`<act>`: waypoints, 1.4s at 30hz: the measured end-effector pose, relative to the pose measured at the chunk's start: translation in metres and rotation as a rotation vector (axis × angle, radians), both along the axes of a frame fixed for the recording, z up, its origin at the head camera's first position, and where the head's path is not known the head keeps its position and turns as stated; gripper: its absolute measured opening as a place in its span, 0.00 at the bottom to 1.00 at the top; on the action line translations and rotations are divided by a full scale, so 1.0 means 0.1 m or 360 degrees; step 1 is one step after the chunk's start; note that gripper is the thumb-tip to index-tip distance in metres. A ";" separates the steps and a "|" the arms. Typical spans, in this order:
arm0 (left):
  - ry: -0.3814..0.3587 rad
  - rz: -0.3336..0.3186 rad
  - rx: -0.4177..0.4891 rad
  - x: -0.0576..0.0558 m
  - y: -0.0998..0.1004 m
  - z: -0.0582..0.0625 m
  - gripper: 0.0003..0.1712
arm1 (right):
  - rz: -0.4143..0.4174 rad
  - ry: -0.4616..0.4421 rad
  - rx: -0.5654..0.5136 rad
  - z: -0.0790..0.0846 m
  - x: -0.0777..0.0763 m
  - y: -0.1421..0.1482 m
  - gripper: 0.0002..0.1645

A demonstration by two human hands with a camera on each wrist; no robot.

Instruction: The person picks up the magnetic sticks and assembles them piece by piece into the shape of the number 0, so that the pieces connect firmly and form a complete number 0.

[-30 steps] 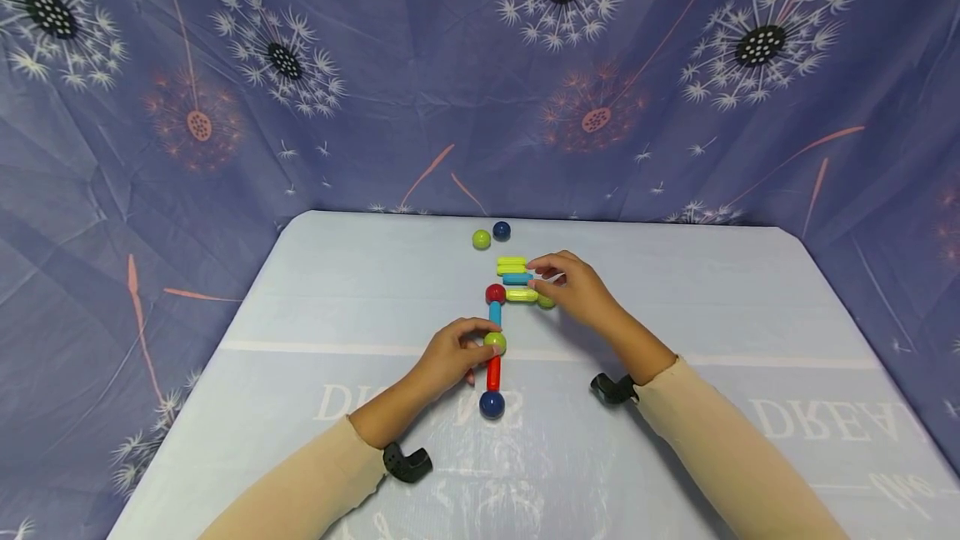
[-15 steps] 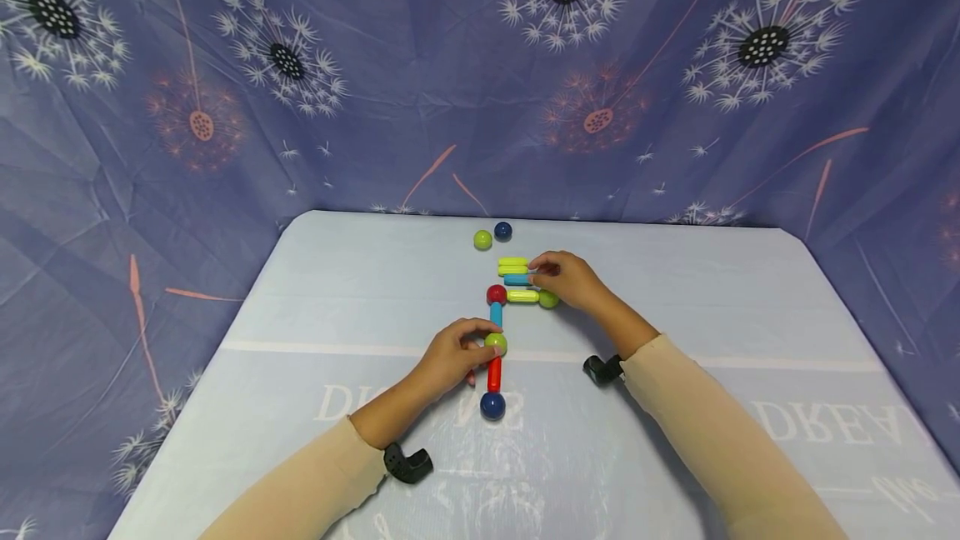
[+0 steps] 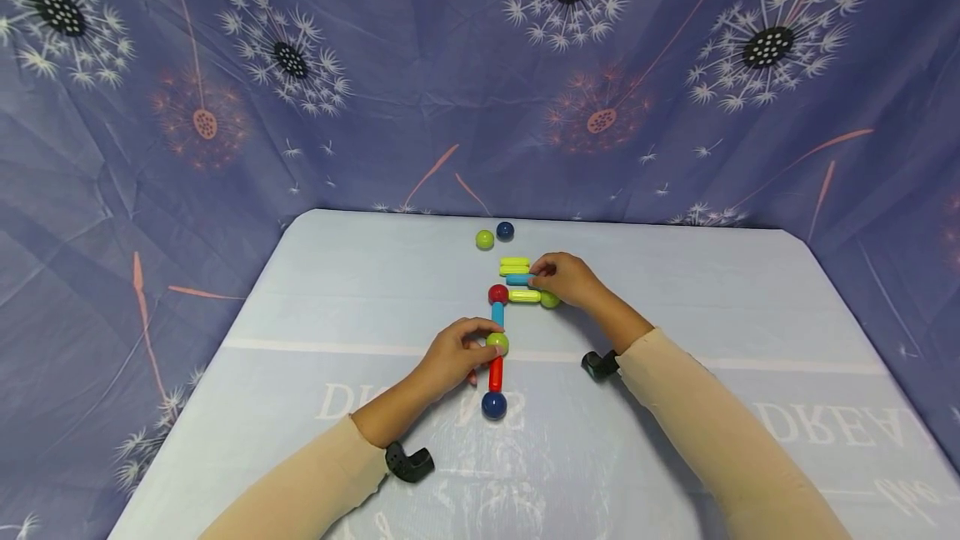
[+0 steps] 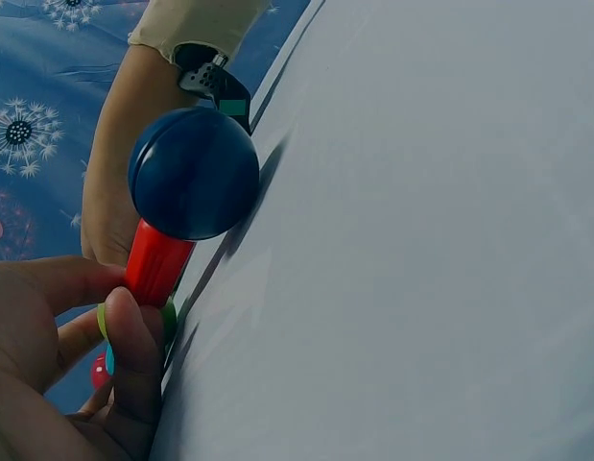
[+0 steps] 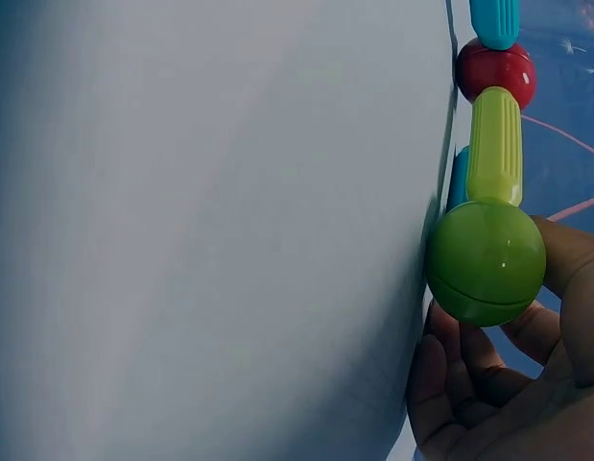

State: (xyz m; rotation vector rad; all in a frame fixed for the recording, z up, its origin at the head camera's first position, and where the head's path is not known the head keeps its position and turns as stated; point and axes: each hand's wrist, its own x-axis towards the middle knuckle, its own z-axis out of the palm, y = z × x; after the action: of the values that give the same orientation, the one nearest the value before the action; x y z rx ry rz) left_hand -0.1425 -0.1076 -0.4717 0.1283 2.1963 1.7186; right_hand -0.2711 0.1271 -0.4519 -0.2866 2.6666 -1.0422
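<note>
While my left hand (image 3: pixel 453 357) pinches the green ball (image 3: pixel 497 341) at the red rod's end (image 3: pixel 496 374), my right hand (image 3: pixel 572 282) touches the loose blue rod (image 3: pixel 518 280) beside two yellow rods (image 3: pixel 514 270); whether its fingers clamp, I cannot tell.

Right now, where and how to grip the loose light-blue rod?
Likely pinch the loose light-blue rod at its right end, coming from the right, where the right hand is: it lies flat, left to right, loose yellow rods beyond and a connected yellow rod nearer crowding its long sides.
</note>
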 end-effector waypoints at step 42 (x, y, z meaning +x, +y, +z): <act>0.0130 0.0137 -0.0042 -0.02 0.00 0.01 0.19 | 0.0278 0.0000 -0.0245 0.26 1.09 0.24 0.06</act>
State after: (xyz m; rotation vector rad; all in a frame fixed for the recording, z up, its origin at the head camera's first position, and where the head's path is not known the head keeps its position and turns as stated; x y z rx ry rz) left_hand -0.1447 -0.1079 -0.4711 0.1004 2.3143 1.7582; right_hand -0.1617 0.1510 -0.4260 -0.5395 2.5111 -1.1911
